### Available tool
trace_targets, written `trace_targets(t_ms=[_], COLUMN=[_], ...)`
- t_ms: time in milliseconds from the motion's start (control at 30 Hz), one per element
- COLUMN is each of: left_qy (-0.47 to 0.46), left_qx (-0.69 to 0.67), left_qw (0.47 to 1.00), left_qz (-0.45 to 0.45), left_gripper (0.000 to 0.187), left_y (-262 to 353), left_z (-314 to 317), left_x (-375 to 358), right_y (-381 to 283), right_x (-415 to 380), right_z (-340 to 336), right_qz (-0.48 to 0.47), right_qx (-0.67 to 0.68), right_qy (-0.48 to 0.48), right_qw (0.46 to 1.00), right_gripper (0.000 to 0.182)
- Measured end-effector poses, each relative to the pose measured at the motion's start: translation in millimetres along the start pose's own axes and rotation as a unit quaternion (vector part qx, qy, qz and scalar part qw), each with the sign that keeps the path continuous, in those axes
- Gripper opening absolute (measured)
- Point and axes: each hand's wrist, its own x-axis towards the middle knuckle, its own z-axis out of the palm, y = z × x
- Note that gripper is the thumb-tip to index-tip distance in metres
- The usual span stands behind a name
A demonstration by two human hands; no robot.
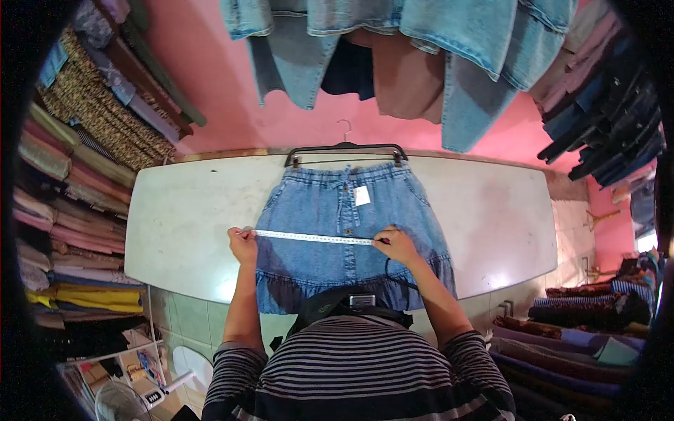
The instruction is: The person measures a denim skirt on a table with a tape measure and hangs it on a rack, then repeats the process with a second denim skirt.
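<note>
- The denim skirt (330,231) lay flat on the white desk (182,217), waistband away from the person and clipped in a black hanger (345,149), the ruffled hem hanging just over the near edge.
- A white tag (361,196) sat near the button placket, just below the waistband.
- A measuring tape (312,238) ran straight across the skirt at about mid-height — from its left side to somewhat right of the placket.
- As far as could be judged, the skirt was already spread out and the tape drawn taut across it; the stretch ended short of the skirt's right edge, so that width seemed only partly covered.
- The left hand (243,245) was closed on the tape's end at the skirt's left edge, its forearm rising almost straight from the striped sleeve.
- The right hand (395,244) pinched the tape's other end with fingers together, pressing it to the denim — wrist bent inward, forearm angled in from the right.
- Around the desk: folded fabrics stacked on shelves (77,175) at the left, more piles at the lower right, and denim garments (421,42) hanging above against a pink wall.
</note>
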Motion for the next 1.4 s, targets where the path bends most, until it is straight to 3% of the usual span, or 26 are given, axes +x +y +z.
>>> trace_targets(t_ms=[67,133,267,467,800,900,1000,1067,1100,1133,1200,1233,1300,1333,1400], left_qy=[-0.006,-0.020,-0.027,-0.027,-0.020,-0.022,-0.037,-0.055,-0.064,-0.062,-0.057,-0.053,-0.062,-0.058,-0.062], left_qx=[0.005,0.024,0.009,-0.013,0.000,-0.038,-0.149,-0.191,-0.177,-0.178,-0.158,-0.160,-0.141,-0.141,-0.059], left_qw=[1.000,0.999,1.000,1.000,1.000,0.999,0.988,0.979,0.981,0.981,0.985,0.985,0.987,0.987,0.994], left_qz=[-0.001,-0.018,-0.012,-0.007,-0.016,0.018,0.023,0.038,0.041,0.042,0.032,0.034,0.044,0.048,0.069], left_gripper=[0.038,0.039,0.040,0.038,0.032,0.028,0.023,0.019,0.020,0.020,0.020,0.020,0.018,0.018,0.018], left_y=[4.0,8.9,7.4,1.5,-4.5,-9.4,-10.3,-4.8,-5.5,-6.2,-4.5,-4.6,-4.9,-5.5,-5.1], left_z=[-3.1,-7.0,-7.2,-3.9,-1.8,-1.7,-1.9,-4.1,-5.3,-6.0,-6.0,-5.6,-5.4,-5.3,-3.9], left_x=[1.9,3.5,3.8,3.2,2.5,-2.7,-10.7,-16.9,-16.0,-16.4,-16.6,-16.4,-15.6,-14.4,-9.6], right_y=[4.7,22.8,94.6,122.3,127.6,121.8,120.9,117.4,115.3,112.9,108.5,115.2,136.3,162.0,144.7], right_x=[-0.3,-1.6,-12.7,-32.7,-31.9,-34.0,-39.7,-47.3,-50.6,-55.6,-68.1,-75.2,-97.1,-113.4,-155.6], right_z=[-11.6,-29.8,-91.3,-114.5,-112.1,-113.1,-107.9,-99.6,-98.9,-97.3,-91.4,-88.6,-87.6,-84.2,-103.6], right_qz=[0.011,0.049,0.135,0.149,0.142,0.191,0.159,0.119,0.147,0.145,0.112,0.108,0.053,0.091,0.139], right_qx=[0.006,-0.094,-0.201,-0.198,-0.183,-0.166,-0.122,-0.030,-0.035,-0.035,0.041,0.042,0.029,0.152,0.239], right_qy=[-0.012,-0.025,0.051,0.103,0.102,0.086,0.064,0.139,0.107,0.108,0.210,0.212,0.310,0.314,0.310], right_qw=[1.000,0.994,0.969,0.963,0.967,0.964,0.978,0.983,0.983,0.983,0.970,0.970,0.949,0.933,0.910], right_gripper=[0.018,0.017,0.014,0.014,0.014,0.016,0.027,0.044,0.067,0.067,0.082,0.082,0.092,0.088,0.081])
